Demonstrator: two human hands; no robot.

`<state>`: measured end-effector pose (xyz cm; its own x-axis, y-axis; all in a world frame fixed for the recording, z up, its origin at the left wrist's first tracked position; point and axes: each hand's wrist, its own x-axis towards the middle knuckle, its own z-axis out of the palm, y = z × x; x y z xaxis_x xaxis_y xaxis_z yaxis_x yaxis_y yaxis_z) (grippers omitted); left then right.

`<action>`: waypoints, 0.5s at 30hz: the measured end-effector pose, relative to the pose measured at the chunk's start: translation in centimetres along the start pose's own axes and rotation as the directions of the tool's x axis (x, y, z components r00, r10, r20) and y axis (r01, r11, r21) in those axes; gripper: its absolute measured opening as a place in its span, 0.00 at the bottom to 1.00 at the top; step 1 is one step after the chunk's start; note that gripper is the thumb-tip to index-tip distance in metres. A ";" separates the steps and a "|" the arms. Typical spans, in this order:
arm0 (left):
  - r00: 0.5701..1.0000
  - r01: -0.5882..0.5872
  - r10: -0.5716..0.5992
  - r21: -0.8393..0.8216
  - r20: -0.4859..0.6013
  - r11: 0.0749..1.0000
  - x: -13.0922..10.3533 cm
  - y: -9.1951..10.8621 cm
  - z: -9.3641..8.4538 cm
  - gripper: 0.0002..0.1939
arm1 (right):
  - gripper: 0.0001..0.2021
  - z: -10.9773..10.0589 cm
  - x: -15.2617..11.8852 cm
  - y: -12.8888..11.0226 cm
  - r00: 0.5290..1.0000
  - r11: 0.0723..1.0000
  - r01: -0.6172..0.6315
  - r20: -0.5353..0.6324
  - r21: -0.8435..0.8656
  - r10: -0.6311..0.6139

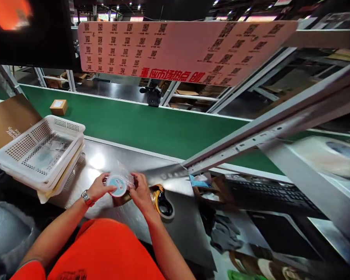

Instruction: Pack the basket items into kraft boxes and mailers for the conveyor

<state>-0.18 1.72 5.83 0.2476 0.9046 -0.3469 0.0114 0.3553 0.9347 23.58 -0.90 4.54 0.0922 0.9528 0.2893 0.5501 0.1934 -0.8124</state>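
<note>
1. My left fingers (109, 189) pinch the round white tub (117, 186), its pale-blue top facing up over the metal counter (100, 155).
2. My right fingers (133, 192) grip clear wrap (128, 179) at the tub's right side.
3. I see a tape dispenser (163, 205) just right of them.

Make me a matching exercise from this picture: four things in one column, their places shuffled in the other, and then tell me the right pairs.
Things
1. Round white container with a light blue top
2. Small brown cardboard box
3. Yellow-and-black tape dispenser
4. White plastic mesh basket

Places
A. On the long green conveyor belt
B. Uppermost in a stack left of the hands
C. Beside the right hand
D. In the left hand

Pairs: 1-D, 2-A, 3-C, 4-B
</note>
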 end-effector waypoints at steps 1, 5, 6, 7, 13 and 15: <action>0.999 0.010 -0.010 0.019 -0.038 1.000 0.1 -0.3 0.4 0.32 | 0.20 0.2 -0.5 -0.2 0.999 1.000 0.017 -0.035 -0.003 -0.017; 0.984 0.094 -0.096 -0.022 -0.150 0.995 0.0 -1.2 2.0 0.31 | 0.11 1.4 -2.1 -0.7 0.988 0.991 0.130 -0.080 -0.027 -0.132; 0.980 0.116 -0.127 -0.077 -0.156 0.990 -0.1 -1.3 2.3 0.31 | 0.12 1.7 -2.4 -0.6 0.982 0.985 0.166 -0.081 -0.036 -0.168; 0.975 0.133 -0.155 -0.139 -0.158 0.981 -0.2 -1.5 2.5 0.32 | 0.12 1.9 -2.7 -0.4 0.975 0.979 0.196 -0.093 -0.047 -0.200; 0.948 0.165 -0.245 -0.343 -0.205 0.925 -0.4 -2.3 3.7 0.31 | 0.14 2.9 -3.8 1.1 0.950 0.971 0.213 -0.208 -0.114 -0.232; 0.938 0.165 -0.242 -0.295 -0.248 0.941 -0.2 -2.7 4.0 0.32 | 0.14 3.0 -4.0 1.3 0.951 0.969 0.217 -0.199 -0.117 -0.237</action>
<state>3.63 -0.36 3.64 -0.0108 0.8211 -0.5707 -0.2347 0.5527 0.7996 21.40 -3.75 0.81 0.1227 0.8138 0.5681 0.6506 0.3664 -0.6652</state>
